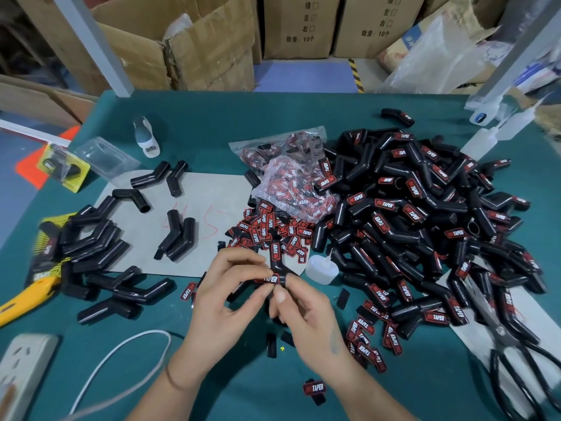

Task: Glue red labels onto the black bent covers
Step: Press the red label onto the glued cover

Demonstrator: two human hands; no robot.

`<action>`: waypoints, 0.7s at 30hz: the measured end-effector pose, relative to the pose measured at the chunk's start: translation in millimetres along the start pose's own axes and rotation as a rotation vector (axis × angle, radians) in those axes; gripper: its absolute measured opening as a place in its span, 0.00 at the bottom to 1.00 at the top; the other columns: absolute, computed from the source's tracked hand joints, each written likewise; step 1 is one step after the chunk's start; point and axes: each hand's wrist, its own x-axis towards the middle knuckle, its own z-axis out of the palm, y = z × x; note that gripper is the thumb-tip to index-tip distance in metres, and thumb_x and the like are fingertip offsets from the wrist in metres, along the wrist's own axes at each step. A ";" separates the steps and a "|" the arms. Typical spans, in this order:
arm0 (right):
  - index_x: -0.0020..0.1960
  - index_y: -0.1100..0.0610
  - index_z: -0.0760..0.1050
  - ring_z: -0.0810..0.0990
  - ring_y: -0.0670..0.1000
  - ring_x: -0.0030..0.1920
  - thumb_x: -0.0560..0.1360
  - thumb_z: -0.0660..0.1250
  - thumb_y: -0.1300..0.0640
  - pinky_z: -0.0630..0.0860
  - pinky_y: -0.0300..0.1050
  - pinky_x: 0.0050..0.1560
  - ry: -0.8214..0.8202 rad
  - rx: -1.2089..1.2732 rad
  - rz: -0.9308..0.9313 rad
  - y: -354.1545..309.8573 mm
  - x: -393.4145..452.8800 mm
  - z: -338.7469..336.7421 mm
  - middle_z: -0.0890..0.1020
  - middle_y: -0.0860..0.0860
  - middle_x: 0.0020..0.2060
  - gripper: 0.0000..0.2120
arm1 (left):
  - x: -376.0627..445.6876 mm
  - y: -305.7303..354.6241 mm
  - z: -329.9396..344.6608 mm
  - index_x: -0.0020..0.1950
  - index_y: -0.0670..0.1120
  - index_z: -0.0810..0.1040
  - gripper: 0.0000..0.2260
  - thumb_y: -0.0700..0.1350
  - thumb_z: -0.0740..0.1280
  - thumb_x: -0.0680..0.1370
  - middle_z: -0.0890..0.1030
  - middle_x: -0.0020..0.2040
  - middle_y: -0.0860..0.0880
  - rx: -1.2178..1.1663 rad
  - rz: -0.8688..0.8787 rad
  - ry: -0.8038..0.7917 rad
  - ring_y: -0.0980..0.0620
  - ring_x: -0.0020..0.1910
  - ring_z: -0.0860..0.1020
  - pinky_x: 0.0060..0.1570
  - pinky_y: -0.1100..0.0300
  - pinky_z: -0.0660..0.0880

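Note:
A black bent cover (277,262) stands between my two hands above the green table (212,117). My left hand (224,287) pinches its lower end, where a red label (268,279) lies across it. My right hand (303,311) pinches the same end from the right, thumb on the label's edge. A second label shows on the cover's upper arm. Loose red labels (273,229) lie in a heap just beyond my hands. Bare black covers (97,238) lie at the left. A large pile of labelled covers (425,214) fills the right.
A small white glue bottle (321,268) sits right of my hands. Plastic bags of labels (291,177) lie behind the heap. Scissors (510,344) rest at the right, a yellow knife (27,296) and a power strip (21,369) at the left. Cardboard boxes (194,44) stand behind the table.

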 end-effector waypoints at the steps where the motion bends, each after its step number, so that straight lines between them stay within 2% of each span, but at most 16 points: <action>1: 0.44 0.57 0.75 0.73 0.47 0.37 0.84 0.59 0.50 0.71 0.44 0.41 -0.020 -0.028 -0.009 0.1 -0.4 0.6 0.76 0.48 0.36 0.14 | 0.3 -0.1 0.2 0.54 0.50 0.84 0.06 0.42 0.72 0.78 0.80 0.57 0.47 -0.009 -0.004 0.019 0.46 0.57 0.81 0.60 0.59 0.75; 4: 0.44 0.58 0.73 0.71 0.48 0.37 0.82 0.58 0.55 0.70 0.44 0.40 -0.044 -0.068 -0.024 -1.5 -0.9 0.9 0.75 0.47 0.37 0.11 | 2.0 -1.3 -0.6 0.50 0.46 0.85 0.05 0.38 0.76 0.76 0.82 0.54 0.45 -0.020 -0.008 0.037 0.48 0.55 0.82 0.59 0.59 0.76; 7: 0.43 0.59 0.72 0.73 0.49 0.39 0.82 0.59 0.58 0.72 0.49 0.41 -0.028 -0.128 -0.071 -3.3 -1.0 0.5 0.74 0.47 0.39 0.10 | 1.7 -3.2 -0.5 0.50 0.44 0.86 0.07 0.34 0.76 0.74 0.82 0.54 0.44 0.013 0.008 0.040 0.49 0.54 0.82 0.58 0.61 0.76; 10: 0.43 0.61 0.72 0.73 0.51 0.39 0.82 0.59 0.58 0.72 0.52 0.40 -0.015 -0.148 -0.088 -4.0 -0.9 0.9 0.74 0.48 0.39 0.11 | -0.1 -7.2 0.1 0.50 0.44 0.87 0.04 0.38 0.75 0.77 0.83 0.56 0.46 0.007 0.063 0.030 0.47 0.56 0.83 0.59 0.58 0.77; 15: 0.43 0.61 0.73 0.74 0.54 0.40 0.82 0.59 0.56 0.72 0.57 0.41 -0.008 -0.111 -0.068 -4.5 -1.4 1.2 0.75 0.50 0.38 0.12 | 0.9 -15.2 -0.7 0.56 0.45 0.85 0.06 0.39 0.73 0.80 0.82 0.61 0.51 0.078 0.216 0.002 0.43 0.57 0.82 0.56 0.50 0.78; 21: 0.43 0.61 0.72 0.72 0.58 0.40 0.81 0.59 0.55 0.70 0.60 0.41 -0.007 -0.082 -0.040 -5.1 -2.3 2.5 0.74 0.55 0.37 0.12 | 1.3 -22.1 -2.7 0.57 0.45 0.84 0.05 0.40 0.72 0.81 0.82 0.59 0.51 0.117 0.266 -0.021 0.44 0.55 0.82 0.53 0.49 0.78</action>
